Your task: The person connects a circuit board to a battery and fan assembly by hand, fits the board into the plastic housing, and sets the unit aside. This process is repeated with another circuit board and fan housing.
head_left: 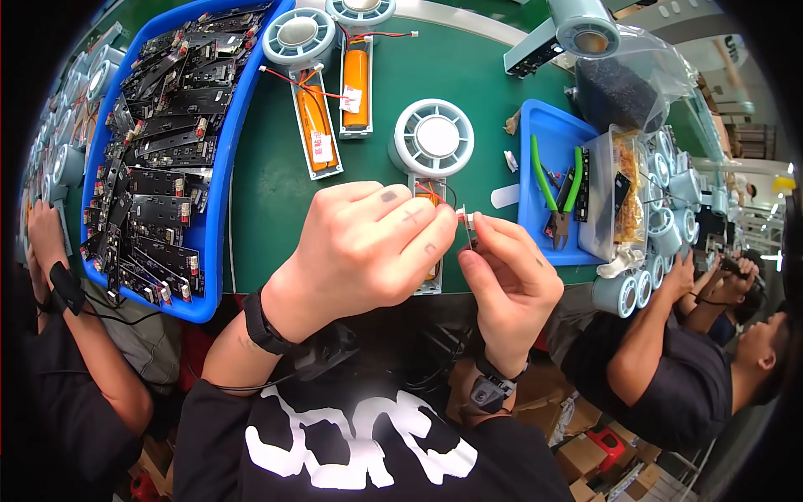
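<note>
Left tray (220, 226), right tray (556, 125), bench (485, 92) between!
Circuit boards (174, 142) pack the left, pliers (560, 224) sit right, two fan units (312, 100) lie beyond the left hand (368, 243), another (432, 138) beneath it.

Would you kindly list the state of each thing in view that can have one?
Left hand: fingers curled, fingertips hidden.
Right hand: pinching a thin board.
Thin board: turned nearly edge-on.
Central housing: partly hidden by the hands.
Left battery housing: open, orange battery pack exposed.
Rear battery housing: open, second orange pack exposed.
Green-handled cutters: handles spread apart.
Large blue tray: uncovered, loaded with circuit boards.
Small blue tray: uncovered.
</note>
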The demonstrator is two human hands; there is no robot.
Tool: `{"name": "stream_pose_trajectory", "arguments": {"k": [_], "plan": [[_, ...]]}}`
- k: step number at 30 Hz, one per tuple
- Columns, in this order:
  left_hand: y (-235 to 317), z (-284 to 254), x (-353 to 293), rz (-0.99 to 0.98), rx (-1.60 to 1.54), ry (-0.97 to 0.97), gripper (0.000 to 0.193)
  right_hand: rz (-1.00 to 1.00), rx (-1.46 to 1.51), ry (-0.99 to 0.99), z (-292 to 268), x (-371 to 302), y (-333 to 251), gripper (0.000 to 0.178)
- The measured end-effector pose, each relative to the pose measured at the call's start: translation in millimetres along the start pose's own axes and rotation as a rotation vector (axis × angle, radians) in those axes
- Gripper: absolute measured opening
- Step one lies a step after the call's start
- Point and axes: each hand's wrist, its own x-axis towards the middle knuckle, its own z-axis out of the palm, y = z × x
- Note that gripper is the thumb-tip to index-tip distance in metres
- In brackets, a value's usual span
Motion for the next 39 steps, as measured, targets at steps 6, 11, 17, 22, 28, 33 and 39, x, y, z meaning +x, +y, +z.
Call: {"name": "stream_pose_trajectory", "arguments": {"k": [6, 11, 17, 22, 28, 33, 39], "plan": [[-4, -4, 1, 0.009, 0.006, -0.059, 0.019, -0.028, -0.047, -0.037, -4, 2, -2, 0.035], [1, 1, 3, -0.037, -0.123, -0.023, 0.033, 0.030, 0.051, -0.063, -16, 0, -6, 0.035], [-1, -4, 11, -0.025, -0.199, -0.118, 0.025, 0.136, 0.141, -0.138, -27, 4, -11, 0.035], [-12, -10, 15, 0.008, -0.206, -0.164, 0.023, 0.200, 0.212, -0.203, -28, 15, -13, 0.033], [-20, -17, 20, 0.030, -0.207, -0.163, 0.020, 0.187, 0.230, -0.262, -25, 24, -14, 0.033], [-21, -20, 18, 0.012, -0.230, -0.186, 0.023, 0.202, 0.236, -0.269, -25, 24, -21, 0.034], [-6, -16, 26, -0.211, -0.305, 0.056, 0.039, 0.100, 0.155, -0.136, -23, 30, -28, 0.035]]}}
